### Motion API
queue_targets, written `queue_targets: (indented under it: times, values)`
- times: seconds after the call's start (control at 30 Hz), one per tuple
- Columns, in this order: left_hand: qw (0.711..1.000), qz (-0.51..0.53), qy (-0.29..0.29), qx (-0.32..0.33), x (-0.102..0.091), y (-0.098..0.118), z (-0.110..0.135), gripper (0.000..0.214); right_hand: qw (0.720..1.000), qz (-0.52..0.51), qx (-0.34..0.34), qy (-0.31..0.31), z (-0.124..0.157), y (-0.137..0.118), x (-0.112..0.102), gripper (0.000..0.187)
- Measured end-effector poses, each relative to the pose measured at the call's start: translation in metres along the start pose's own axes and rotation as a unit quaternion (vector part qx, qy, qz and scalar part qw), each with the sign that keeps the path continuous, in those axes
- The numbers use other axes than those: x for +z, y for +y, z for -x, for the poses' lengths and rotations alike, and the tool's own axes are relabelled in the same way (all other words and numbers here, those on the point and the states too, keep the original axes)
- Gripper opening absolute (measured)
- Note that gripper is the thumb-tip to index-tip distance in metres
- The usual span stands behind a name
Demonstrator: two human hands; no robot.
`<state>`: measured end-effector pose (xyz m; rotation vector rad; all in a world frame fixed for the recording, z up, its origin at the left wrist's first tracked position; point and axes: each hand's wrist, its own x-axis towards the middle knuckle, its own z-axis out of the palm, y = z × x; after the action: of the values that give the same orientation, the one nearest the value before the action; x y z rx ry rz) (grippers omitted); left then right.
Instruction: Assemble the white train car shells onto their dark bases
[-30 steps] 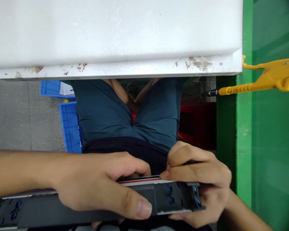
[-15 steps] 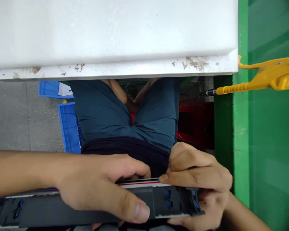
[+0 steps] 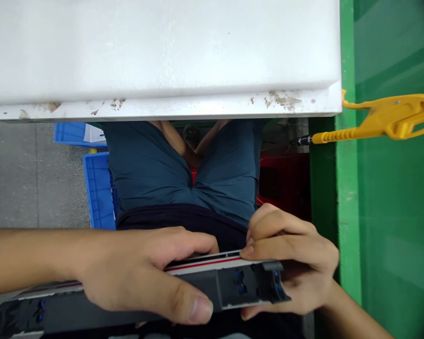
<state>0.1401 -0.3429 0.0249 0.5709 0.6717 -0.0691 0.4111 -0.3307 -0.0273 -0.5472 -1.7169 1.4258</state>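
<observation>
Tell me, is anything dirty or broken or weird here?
Yes: the flat white tabletop has rough brown patches along its front edge, odd against the paler surface. I can't tell whether they're dirt or damage. The long dark-grey, plastic-looking part shows no clear damage where it's visible.

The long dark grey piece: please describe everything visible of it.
The long dark grey piece looks like plastic, narrow, with a red-striped white edge and blue parts near both ends. It is held crosswise, its right end slightly higher in the picture. The left hand clasps its middle; the right hand grips its right end.
</observation>
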Motion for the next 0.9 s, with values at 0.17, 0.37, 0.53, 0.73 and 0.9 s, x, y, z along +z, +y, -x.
queue_targets:
  times: [0.17,0.37,0.53,0.73,0.9]
  values:
    - [0.981,0.124,-0.135,-0.062,-0.01,-0.015,-0.018,0.04,0.999,-0.007,-0.018,-0.036,0.005,0.001,0.001,0.043]
    - [0.959,0.203,-0.198,-0.004,-0.018,-0.037,-0.05,0.038,0.996,0.021,-0.008,-0.082,0.008,0.001,-0.001,0.03]
    - [0.979,0.181,-0.073,0.051,-0.017,-0.044,-0.046,0.037,0.994,0.01,0.071,-0.086,0.003,0.0,-0.009,0.061]
    - [0.988,0.141,-0.015,0.057,-0.022,-0.056,-0.043,0.049,0.985,-0.005,0.14,-0.102,0.002,0.003,-0.006,0.054]
    - [0.991,0.113,-0.028,0.069,-0.028,-0.061,-0.046,0.047,0.977,0.062,0.157,-0.13,0.005,0.002,-0.004,0.047]
